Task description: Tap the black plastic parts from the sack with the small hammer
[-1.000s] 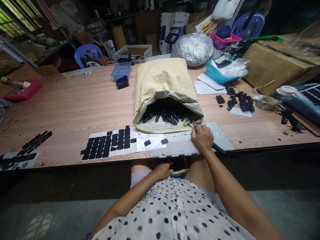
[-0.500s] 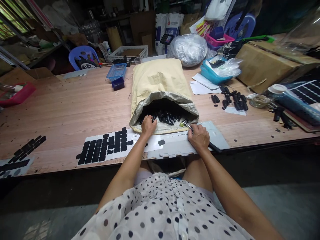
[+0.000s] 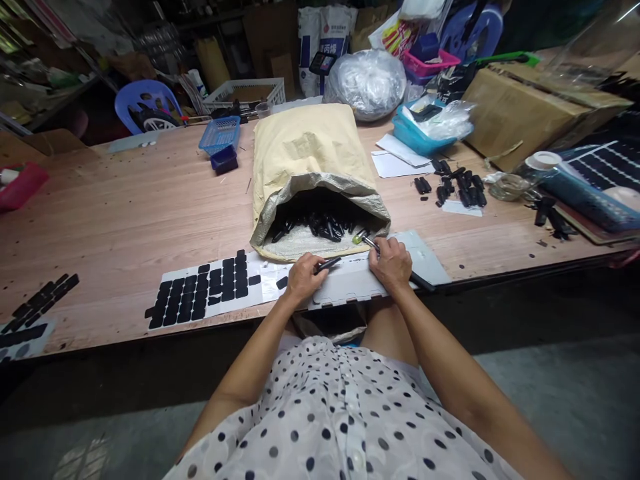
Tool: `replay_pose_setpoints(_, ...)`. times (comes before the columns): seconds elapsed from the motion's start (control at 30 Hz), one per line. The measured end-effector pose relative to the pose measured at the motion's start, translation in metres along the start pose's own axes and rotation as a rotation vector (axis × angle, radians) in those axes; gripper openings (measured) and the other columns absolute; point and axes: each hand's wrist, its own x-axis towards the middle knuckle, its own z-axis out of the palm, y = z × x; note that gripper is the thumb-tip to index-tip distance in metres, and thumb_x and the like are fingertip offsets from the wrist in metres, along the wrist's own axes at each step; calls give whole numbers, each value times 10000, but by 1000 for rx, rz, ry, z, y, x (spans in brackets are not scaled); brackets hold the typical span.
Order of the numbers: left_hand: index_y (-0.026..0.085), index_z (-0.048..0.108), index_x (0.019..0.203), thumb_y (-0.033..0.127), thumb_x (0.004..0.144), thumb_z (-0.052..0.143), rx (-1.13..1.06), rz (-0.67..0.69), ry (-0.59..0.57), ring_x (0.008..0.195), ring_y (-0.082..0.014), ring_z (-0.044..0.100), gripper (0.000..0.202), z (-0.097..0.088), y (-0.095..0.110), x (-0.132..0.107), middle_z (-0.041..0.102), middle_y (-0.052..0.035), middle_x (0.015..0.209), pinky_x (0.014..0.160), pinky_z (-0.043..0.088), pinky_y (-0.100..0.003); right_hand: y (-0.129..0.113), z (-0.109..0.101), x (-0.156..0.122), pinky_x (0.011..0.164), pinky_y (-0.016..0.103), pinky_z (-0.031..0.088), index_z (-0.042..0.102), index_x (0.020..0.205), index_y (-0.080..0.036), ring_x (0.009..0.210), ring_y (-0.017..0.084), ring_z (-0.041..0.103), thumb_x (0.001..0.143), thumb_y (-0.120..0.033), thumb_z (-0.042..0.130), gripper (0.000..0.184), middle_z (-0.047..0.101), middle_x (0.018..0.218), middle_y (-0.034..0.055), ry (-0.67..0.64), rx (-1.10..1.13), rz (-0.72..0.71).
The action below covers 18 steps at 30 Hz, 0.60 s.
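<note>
My left hand (image 3: 304,279) is closed around a slim black pointed plastic piece (image 3: 329,264), just in front of the sack's mouth. My right hand (image 3: 391,264) grips a small hammer (image 3: 369,243) with a yellow-green head, metal shaft and black handle end. Its head lies at the right corner of the opening. The cream woven sack (image 3: 310,143) lies on its side, its silvery mouth facing me, with many similar black pieces (image 3: 327,227) inside. Under both hands is a grey-white board (image 3: 345,283) along the table's front edge.
Left of my hands lies a sheet of black rounded stickers (image 3: 187,297). Blue baskets (image 3: 220,135) stand behind it. To the right are loose black parts (image 3: 467,187), a turquoise basket (image 3: 425,137), a cardboard box (image 3: 520,120) and a roll of tape (image 3: 510,187).
My left hand has come out of the sack's mouth towards me with a black piece and is now over the board. The right hand keeps the hammer in nearly the same place.
</note>
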Motion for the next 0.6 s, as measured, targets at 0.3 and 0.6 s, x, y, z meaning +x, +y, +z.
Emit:
replay_pose_setpoints(0.3,241,760,1002,247,839,707,13,76,-23,923,-220,599,172,22,-3,2,639,-28,896,907,488,-367,6,-3,3,717,339,341,705,1080,-205,898,258,513,930,-268,492,268,639,955,112,-25,66,-7)
replay_pose_setpoints(0.6,242,776,1020,244,830,736,-23,35,-34,931,-217,607,194,23,-1,3,655,-21,895,889,487,-357,-6,-33,-34,845,364,522,689,1162,-244,923,233,647,994,-364,419,339,716,1025,89,26,501,-97)
